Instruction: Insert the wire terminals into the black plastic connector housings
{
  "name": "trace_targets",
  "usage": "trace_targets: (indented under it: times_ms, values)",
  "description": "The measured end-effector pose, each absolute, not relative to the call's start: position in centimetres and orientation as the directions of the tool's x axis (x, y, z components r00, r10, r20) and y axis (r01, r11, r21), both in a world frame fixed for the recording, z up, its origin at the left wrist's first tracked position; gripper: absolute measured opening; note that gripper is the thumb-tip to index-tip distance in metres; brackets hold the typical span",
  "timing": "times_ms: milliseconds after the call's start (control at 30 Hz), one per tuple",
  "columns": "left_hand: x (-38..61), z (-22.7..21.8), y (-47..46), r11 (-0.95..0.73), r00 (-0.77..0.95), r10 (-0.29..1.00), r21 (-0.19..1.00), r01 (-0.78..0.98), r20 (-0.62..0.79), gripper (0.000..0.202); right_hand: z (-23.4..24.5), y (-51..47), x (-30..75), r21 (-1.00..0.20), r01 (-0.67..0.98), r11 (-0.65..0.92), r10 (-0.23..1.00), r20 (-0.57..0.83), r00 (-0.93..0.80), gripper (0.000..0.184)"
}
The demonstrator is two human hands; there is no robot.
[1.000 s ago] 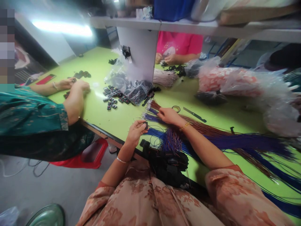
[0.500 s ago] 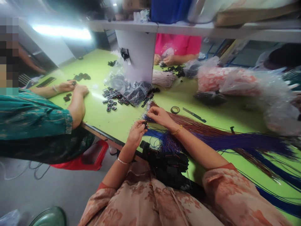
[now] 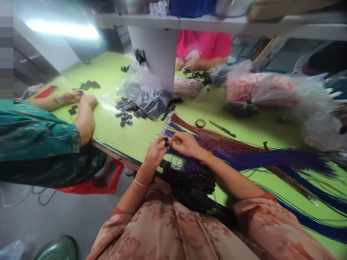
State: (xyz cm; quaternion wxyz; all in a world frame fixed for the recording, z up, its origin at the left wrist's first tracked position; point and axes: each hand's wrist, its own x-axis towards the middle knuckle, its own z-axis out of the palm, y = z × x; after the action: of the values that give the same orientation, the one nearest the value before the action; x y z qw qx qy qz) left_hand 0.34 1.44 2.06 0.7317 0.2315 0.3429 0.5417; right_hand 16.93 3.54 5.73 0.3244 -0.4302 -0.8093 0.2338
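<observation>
Between the fingertips of my left hand (image 3: 154, 152) is a small black plastic connector housing (image 3: 166, 142). My right hand (image 3: 187, 145) is closed in a pinch right beside it, on the metal-tipped end of a thin wire held against the housing; the wire's colour is hard to make out. Beneath and beyond my hands lie bundles of brown wires (image 3: 217, 134) and purple-blue wires (image 3: 271, 160), their metal tips (image 3: 166, 124) fanned out at the left. Close to my body rests a heap of black pieces (image 3: 193, 184) with thin wires attached.
A roll of tape (image 3: 200, 123) and a knife (image 3: 222, 129) lie past the wires. Black housings (image 3: 127, 108) are scattered by a plastic bag (image 3: 157, 104). A co-worker's arm (image 3: 86, 119) rests at left; another person in pink (image 3: 203, 47) works opposite. A shelf (image 3: 151, 22) hangs overhead.
My right hand has come from the wire tips down to the black housing in my left hand. The co-worker's phone at left has turned from dark to red as seen. The view has shifted slightly.
</observation>
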Motion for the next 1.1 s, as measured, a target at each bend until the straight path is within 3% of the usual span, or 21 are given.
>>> trace_targets:
  times_ms: [433, 733, 933, 1100]
  values:
    - [0.4, 1.9, 1.2, 0.285, 0.133, 0.957, 0.742, -0.607, -0.258, 0.022, 4.8, 3.1, 16.6, -0.406, 0.674, 0.618, 0.785, 0.373, -0.495, 0.007]
    - [1.1, 1.4, 1.1, 0.298, 0.068, 0.945, 0.761, -0.577, -0.319, 0.023, 3.4, 3.3, 16.5, -0.389, 0.631, 0.672, 0.741, 0.363, -0.565, 0.009]
    - [1.2, 1.3, 1.6, 0.289, 0.045, 0.942, 0.737, -0.610, -0.332, 0.017, 4.1, 3.7, 17.1, -0.554, 0.576, 0.601, 0.794, 0.330, -0.511, 0.008]
    - [0.9, 1.2, 1.7, 0.296, 0.054, 0.942, 0.744, -0.598, -0.331, 0.017, 4.4, 3.6, 17.1, -0.568, 0.578, 0.586, 0.804, 0.313, -0.506, 0.007]
